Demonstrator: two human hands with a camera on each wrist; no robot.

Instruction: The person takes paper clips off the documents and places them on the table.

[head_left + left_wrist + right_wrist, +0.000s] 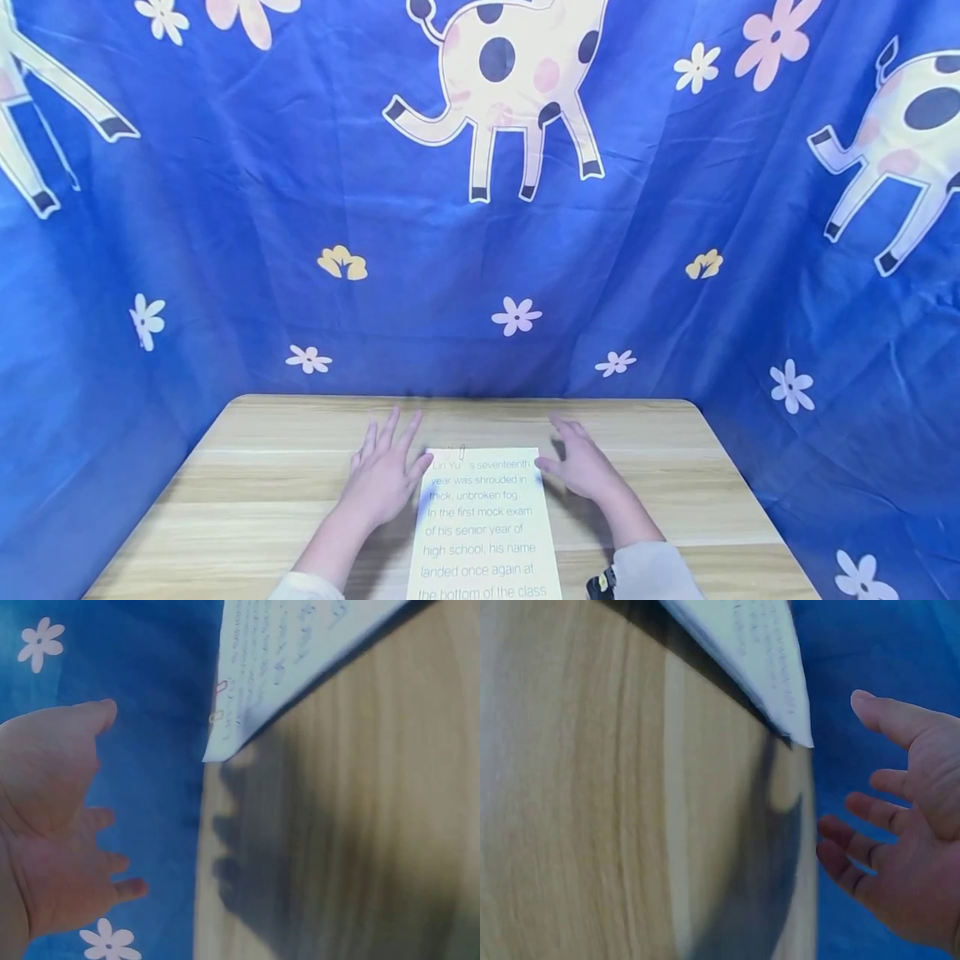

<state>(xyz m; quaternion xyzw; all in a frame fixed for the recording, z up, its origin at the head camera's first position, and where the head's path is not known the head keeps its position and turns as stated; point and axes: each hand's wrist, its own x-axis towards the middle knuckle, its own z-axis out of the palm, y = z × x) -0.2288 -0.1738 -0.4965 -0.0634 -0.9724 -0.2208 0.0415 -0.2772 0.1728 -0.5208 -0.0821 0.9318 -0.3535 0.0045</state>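
A printed sheet of paper (pixel 483 533) with large English text lies on the wooden table, seemingly atop a thin stack. Two small paper clips, one reddish (pixel 221 687) and one yellowish (pixel 216 716), sit along its top edge. Left of the paper, my left hand (pixel 378 479) hovers with spread, straight fingers, its thumb by the top left corner. On the other side my right hand (pixel 588 467) is raised with relaxed fingers, its thumb near the right edge. Both wrist views show the palms with nothing held, apart from the paper (pixel 769 660).
The light wooden table (pixel 660 450) has rounded far corners. Blue curtains (pixel 420 317) with cartoon animals and flowers hang behind it and on both sides. A dark band-like object (pixel 602 583) is at the right sleeve's cuff.
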